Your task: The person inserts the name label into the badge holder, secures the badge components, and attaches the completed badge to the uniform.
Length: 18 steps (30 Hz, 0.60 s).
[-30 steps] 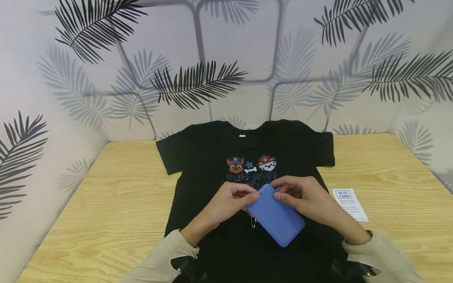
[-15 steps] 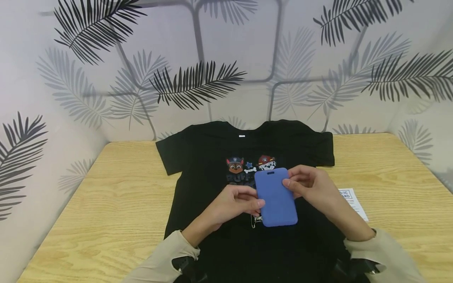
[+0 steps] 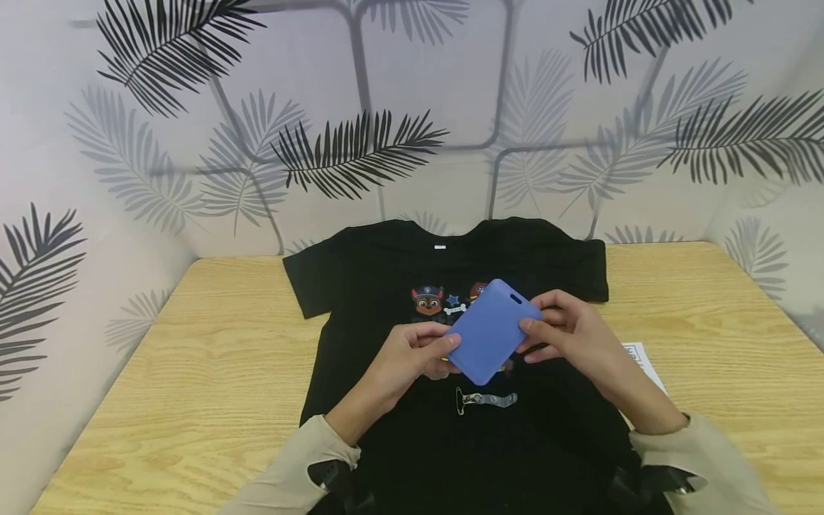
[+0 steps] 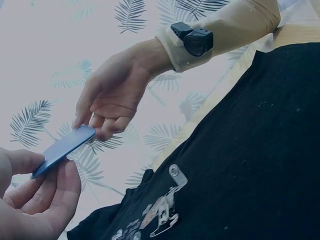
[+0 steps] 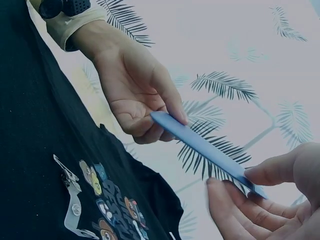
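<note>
Head view. You have the blue card holder (image 3: 492, 332) grasped in both hands, your left hand (image 3: 412, 354) at its left edge and your right hand (image 3: 569, 332) at its right, above the black T-shirt (image 3: 547, 257) spread on the worktop (image 3: 212, 343). Half a second ago the holder stood upright, its slot (image 3: 516, 298) at the top; it is now higher and tilted, the slot towards the upper right. The shift exposes the clip strap (image 3: 492, 399) on the shirt (your right forearm (image 3: 644, 411), meanwhile, covers more of the white leaflet (image 3: 646, 363)). For the work, this suggests turning within your grasp, with holder and strap separate.

Left wrist view. Your left hand pinches the near end, thumb above, fingers beneath; your right hand has the far end. The holder appears nearly edge-on, well apart from the shirt.

Right wrist view. Your right thumb and fingers pinch the near end. At this angle, you cannot fairly tell how firmly your left fingers support the far end.
</note>
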Motion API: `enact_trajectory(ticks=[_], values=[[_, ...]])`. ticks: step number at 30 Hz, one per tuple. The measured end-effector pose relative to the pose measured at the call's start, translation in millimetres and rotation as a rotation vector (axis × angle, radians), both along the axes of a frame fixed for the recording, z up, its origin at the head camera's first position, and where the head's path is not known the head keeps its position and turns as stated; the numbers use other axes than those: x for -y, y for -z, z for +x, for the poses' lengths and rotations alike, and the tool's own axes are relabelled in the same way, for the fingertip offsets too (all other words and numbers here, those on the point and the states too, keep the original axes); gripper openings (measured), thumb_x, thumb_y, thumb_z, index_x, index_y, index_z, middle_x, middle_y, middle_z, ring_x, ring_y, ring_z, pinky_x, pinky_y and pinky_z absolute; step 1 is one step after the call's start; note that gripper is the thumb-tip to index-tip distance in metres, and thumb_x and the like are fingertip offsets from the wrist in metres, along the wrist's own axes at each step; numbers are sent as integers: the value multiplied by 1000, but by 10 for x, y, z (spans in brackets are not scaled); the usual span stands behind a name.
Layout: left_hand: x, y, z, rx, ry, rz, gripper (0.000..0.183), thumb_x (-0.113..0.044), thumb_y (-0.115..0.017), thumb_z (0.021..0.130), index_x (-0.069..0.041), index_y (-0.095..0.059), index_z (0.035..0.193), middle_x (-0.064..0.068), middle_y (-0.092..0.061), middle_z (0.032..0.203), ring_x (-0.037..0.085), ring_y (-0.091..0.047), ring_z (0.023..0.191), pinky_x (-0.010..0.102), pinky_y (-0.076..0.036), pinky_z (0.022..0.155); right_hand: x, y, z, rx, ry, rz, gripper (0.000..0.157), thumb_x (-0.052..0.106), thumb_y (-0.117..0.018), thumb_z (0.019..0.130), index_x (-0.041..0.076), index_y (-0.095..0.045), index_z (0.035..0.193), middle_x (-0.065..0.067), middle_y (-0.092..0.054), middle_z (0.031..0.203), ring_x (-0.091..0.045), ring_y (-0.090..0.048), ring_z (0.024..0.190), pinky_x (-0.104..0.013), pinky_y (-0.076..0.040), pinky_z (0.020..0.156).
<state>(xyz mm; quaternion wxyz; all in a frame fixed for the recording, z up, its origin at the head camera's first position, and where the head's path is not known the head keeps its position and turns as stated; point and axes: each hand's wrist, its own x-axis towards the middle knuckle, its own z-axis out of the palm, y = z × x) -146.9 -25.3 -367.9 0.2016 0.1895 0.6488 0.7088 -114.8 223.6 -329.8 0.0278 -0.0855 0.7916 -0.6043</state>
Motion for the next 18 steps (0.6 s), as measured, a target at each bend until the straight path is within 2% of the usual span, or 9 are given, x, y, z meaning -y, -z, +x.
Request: enact_trajectory(ticks=[4, 9, 15, 18], values=[[28, -33, -16, -45, -8, -40, 30, -13, -61, 95, 10, -62, 115, 20, -70, 100, 23, -71, 81, 48, -54, 82, 2, -11, 2, -27, 45, 93, 30, 17, -61, 96, -6, -52, 113, -14, -68, 95, -19, -65, 75, -32, -57, 63], [43, -48, -31, -54, -9, -48, 31, -14, -62, 95, 11, -63, 111, 17, -70, 97, 21, -71, 80, 45, -56, 80, 15, -3, 4, -62, 74, 183, 26, 18, -63, 95, -4, -59, 107, -16, -68, 97, -22, -62, 77, -31, -56, 60], [59, -60, -43, -40, -39, -36, 30, -14, -63, 94, 12, -64, 110, 17, -70, 97, 21, -71, 82, 40, -57, 78, 10, 3, -4, -6, 21, 172, 25, 16, -67, 92, -6, -59, 101, -13, -69, 84, -22, -64, 72, -30, -57, 60], [69, -72, -44, -38, -40, -26, 31, -13, -63, 94, 12, -63, 113, 20, -70, 101, 24, -70, 87, 41, -56, 81, 5, 1, -8, 15, 10, 143, 25, 15, -67, 92, -7, -59, 100, -15, -70, 87, -22, -65, 73, -31, -57, 63]])
